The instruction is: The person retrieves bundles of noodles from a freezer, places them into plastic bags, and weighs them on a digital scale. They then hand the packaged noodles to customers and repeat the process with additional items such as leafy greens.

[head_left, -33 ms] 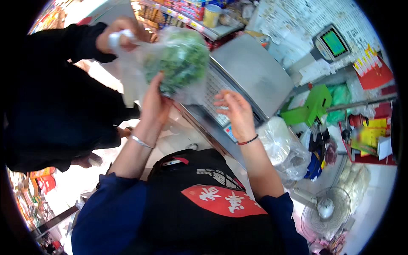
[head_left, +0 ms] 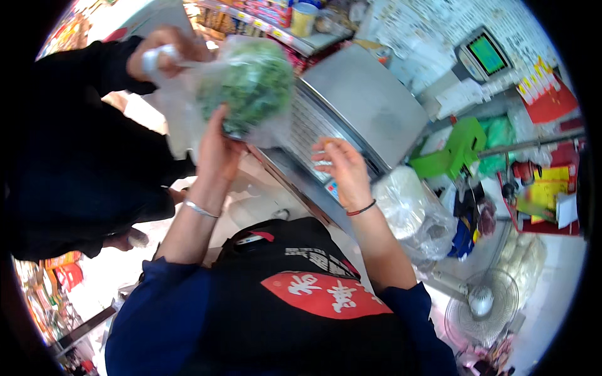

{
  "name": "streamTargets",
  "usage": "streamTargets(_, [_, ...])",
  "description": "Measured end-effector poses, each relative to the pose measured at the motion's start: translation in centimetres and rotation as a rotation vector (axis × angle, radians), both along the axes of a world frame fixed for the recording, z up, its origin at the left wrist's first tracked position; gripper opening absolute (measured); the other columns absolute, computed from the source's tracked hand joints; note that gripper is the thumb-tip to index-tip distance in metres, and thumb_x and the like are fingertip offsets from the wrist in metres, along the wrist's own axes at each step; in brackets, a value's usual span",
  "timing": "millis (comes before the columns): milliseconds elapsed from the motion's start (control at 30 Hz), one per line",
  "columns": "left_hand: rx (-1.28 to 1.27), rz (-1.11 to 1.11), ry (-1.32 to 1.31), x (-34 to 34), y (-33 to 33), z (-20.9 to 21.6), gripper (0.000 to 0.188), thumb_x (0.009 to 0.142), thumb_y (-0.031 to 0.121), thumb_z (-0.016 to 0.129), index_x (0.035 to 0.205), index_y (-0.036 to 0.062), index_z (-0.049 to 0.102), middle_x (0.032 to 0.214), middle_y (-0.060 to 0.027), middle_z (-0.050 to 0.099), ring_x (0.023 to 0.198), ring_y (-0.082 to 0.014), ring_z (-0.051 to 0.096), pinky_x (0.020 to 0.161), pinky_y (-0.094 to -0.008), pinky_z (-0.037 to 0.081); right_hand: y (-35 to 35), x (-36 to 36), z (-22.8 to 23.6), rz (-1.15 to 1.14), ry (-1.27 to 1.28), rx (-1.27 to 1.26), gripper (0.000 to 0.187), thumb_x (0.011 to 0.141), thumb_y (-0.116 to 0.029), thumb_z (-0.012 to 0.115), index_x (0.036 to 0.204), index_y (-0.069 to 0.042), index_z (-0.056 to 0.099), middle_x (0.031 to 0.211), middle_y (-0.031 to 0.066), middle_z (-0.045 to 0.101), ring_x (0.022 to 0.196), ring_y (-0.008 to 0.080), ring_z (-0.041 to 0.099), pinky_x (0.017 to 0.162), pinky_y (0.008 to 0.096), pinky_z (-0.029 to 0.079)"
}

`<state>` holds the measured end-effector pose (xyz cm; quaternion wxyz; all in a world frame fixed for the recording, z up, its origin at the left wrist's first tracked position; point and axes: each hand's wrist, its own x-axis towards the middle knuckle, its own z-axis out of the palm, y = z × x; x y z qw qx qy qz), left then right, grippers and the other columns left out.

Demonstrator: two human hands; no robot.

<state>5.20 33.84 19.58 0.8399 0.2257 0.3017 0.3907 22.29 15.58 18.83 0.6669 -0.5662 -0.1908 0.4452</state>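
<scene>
A clear plastic bag of green leafy vegetables (head_left: pixel 254 84) hangs at the upper middle. My left hand (head_left: pixel 219 147) is closed on its lower side, with the thumb up against the bag. Another person's hand (head_left: pixel 164 53) grips the white bag handles (head_left: pixel 160 61) at the left. My right hand (head_left: pixel 342 166) hovers over the near part of the scale's keypad (head_left: pixel 313 125), fingers half bent and apart, with nothing plainly seen in them. Beyond the keypad lies the scale's flat metal plate (head_left: pixel 370 94).
Another person in black (head_left: pixel 94 156) stands close on the left. To the right are a green-screened display (head_left: pixel 486 55), a green device (head_left: pixel 454 150), a bundle of clear plastic bags (head_left: pixel 414 210) and a fan (head_left: pixel 481 304). Stocked shelves (head_left: pixel 276 31) stand behind the bag.
The vegetable bag, my left hand and the other person's hand appear slightly farther left in the view. My right hand stays near the keypad with fingers still bent.
</scene>
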Motion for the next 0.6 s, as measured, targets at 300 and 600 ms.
streamTargets(300, [-0.036,0.244,0.174,-3.9,-1.6,-4.4,0.049,0.091,0.034,0.063,0.130,0.0109,0.046,0.128,-0.0127,0.046,0.117,-0.0275,0.049,0.106,-0.0466,0.039,-19.1,3.8,-6.5,-0.532,-0.348,-0.192,0.019,0.097,-0.015,0.051,0.105,0.000,0.060,0.092,0.0092,0.066,0.075,0.0133,0.062,0.068,0.0259,0.052])
streamTargets(600, [-0.151,0.302,0.210,-6.3,-0.5,-12.6,0.058,0.094,0.035,0.057,0.133,-0.0022,0.036,0.128,-0.0209,0.045,0.115,-0.0336,0.054,0.098,-0.0424,0.048,-27.8,11.2,-9.4,-0.737,-0.576,-0.358,0.017,0.094,-0.012,0.056,0.105,0.000,0.062,0.091,0.0059,0.066,0.073,0.0098,0.060,0.067,0.0219,0.050])
